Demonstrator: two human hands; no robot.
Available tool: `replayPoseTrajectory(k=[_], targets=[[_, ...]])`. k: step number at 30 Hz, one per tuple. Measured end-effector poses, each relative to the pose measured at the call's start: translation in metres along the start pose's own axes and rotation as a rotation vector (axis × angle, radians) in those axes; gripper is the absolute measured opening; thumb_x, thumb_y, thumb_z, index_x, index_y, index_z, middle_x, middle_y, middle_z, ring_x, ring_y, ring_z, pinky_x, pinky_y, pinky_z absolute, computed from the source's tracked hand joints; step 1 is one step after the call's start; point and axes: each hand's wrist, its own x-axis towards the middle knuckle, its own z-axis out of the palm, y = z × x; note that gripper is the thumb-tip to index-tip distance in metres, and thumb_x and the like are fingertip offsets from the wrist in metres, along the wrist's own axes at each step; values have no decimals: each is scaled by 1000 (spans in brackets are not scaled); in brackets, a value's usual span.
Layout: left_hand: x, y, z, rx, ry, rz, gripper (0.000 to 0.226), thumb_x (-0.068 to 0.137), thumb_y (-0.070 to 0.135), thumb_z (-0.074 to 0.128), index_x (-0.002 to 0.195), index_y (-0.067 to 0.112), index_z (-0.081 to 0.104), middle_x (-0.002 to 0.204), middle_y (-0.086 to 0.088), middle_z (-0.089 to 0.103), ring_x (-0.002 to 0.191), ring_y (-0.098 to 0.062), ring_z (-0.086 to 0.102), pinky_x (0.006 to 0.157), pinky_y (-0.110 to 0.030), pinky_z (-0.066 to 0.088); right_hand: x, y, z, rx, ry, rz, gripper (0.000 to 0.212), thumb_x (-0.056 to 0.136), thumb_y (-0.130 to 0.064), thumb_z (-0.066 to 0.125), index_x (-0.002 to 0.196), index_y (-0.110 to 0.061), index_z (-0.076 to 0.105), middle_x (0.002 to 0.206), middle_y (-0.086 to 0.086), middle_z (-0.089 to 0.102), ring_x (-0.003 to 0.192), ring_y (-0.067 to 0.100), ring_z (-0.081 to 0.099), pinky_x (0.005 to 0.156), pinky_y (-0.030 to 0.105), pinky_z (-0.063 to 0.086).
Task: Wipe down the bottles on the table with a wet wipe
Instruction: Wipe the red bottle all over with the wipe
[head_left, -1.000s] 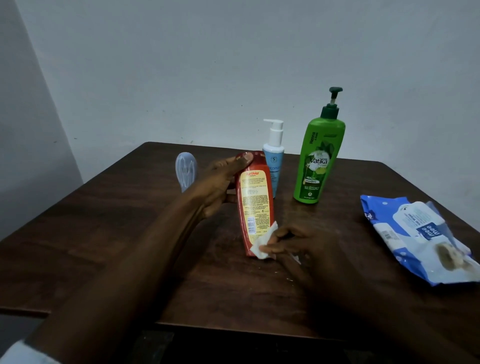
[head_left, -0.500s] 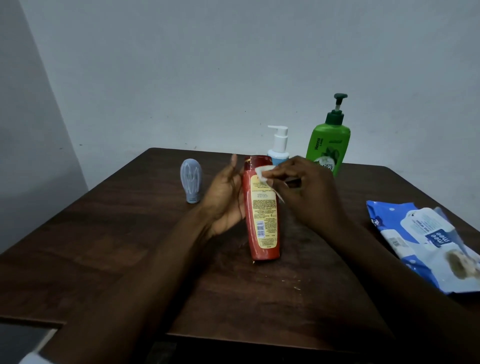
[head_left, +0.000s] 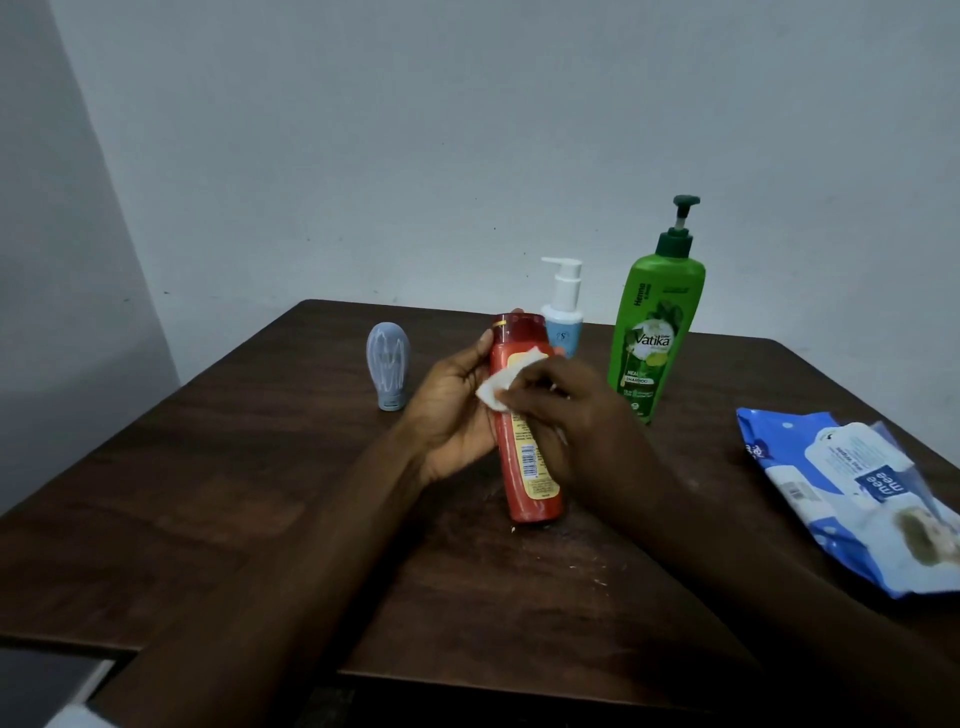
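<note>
My left hand (head_left: 457, 415) gripping the red bottle (head_left: 524, 499), its base on the table (head_left: 208, 493), right hand (head_left: 571, 415) pinching the wipe (head_left: 506, 384) against it, label (head_left: 535, 467) half hidden, pump bottle (head_left: 563, 306) partly behind, pack (head_left: 852, 483) cut off at right, dark scratched wood, pale wall (head_left: 415, 156).

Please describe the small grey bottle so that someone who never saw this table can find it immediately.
Look at the dark wooden table. On its far left part a small grey bottle stands alone. Unlike the red bottle, the green bottle and the white pump bottle, it is egg-shaped and has no pump.
</note>
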Motion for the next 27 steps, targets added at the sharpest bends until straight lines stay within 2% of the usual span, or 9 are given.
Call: replayPoseTrajectory(k=[4,8,10,13,15,17,20,24,27], targets=[[1,0,-1,-3,-2,-15,55,104,43,33,137,4,51,139,-19,53,134,-33,43,117,-49,30,-31,-8,-5,3,-155,-55,35,79,-3,75,113,-12,74,112,10,65,100,25,62,82,35,55],[4,1,-4,-9,-32,-15,49,105,40,34,119,14,73,142,-21,51,132,-35,46,119,-56,25,-49,-12,-9,-45,-226,-103,31,78,-8,76,108,-15,75,112,9,66,98,27,66,83,35,55],[3,1,-1,-9,-36,12,45,105,38,34,120,22,73,139,-21,54,127,-35,51,118,-56,27,-44,-13,-10,-20,-220,-87,23,84,-15,66,106,-15,76,110,7,66,98,24,65,84,30,53],[2,1,2,-12,-51,38,43,106,37,32,126,27,69,137,-22,55,122,-32,55,111,-50,37,-25,-12,-12,54,-129,-32,29,88,-19,53,104,-14,77,105,8,65,95,19,63,83,27,52],[1,1,5,-16,-54,65,42,106,33,33,143,29,53,144,-21,51,125,-30,52,110,-46,37,-6,-7,-11,58,-40,10,23,87,-10,63,105,-11,77,103,10,64,94,20,62,83,26,52],[-1,0,6,-36,-59,88,46,104,26,36,149,26,44,142,-19,54,122,-27,55,109,-44,38,15,-3,-12,63,37,53,23,84,-3,68,104,-8,77,101,11,64,92,19,62,84,21,48],[-3,-5,8,-20,-24,86,44,102,25,39,142,15,53,124,-16,65,116,-26,61,113,-45,39,41,1,-14,94,123,100,22,86,-2,66,103,-9,77,98,8,66,92,18,64,84,23,50],[0,-5,6,-53,7,41,48,107,37,37,144,9,47,145,-16,47,147,-28,33,123,-46,20,56,8,-16,162,240,178,16,85,-5,70,97,-11,79,93,1,72,87,8,67,79,30,57],[1,-4,5,-54,12,32,51,106,38,39,149,10,42,155,-15,36,150,-28,25,124,-48,17,57,8,-13,189,306,237,12,85,-9,73,95,-10,78,91,0,72,84,5,66,77,29,57]])
